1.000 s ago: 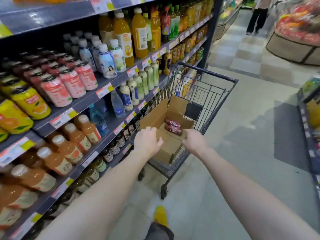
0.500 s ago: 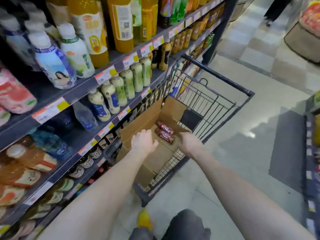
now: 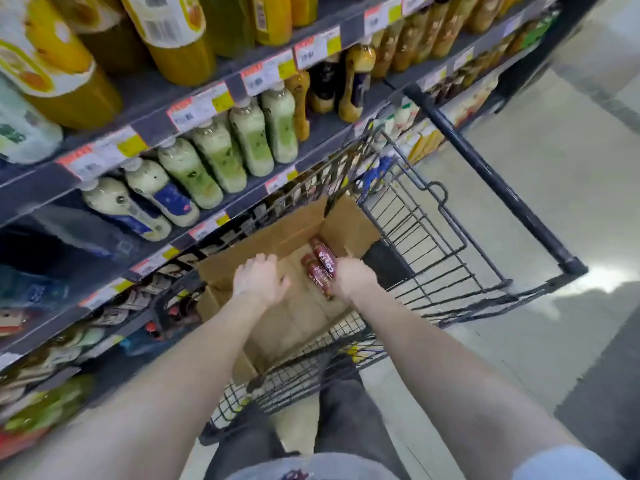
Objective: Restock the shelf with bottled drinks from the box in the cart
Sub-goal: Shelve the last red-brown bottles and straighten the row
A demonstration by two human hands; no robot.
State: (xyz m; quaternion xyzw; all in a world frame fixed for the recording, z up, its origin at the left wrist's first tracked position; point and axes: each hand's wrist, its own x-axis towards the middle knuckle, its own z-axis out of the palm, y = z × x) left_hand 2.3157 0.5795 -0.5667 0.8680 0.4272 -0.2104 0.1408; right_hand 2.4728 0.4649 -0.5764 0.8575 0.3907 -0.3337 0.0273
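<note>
Nearest the camera, both bare forearms extend forward and downward from the bottom edge, converging over the cart. The left hand is held palm down inside the cardboard box, fingers spread and released, grasping nothing; it hovers above the box floor near the left wall, and whether it touches the cardboard cannot be told. The right hand reaches in beside it, knuckles up, its fingers curled down onto the near ends of the dark red bottles; contact is evident, but the fingertips are hidden, so a completed grasp cannot be confirmed. The bottles lie on their sides, touching one another, against the right part of the box floor, caps pointing far. The box sits in the wire basket of the cart with its flaps standing open. The cart's black handle bar runs along the far right. To the left, just beside the cart, the shelf carries rows of pale green and white bottles, with orange juice bottles on the tier above. The frame is motion-blurred.
</note>
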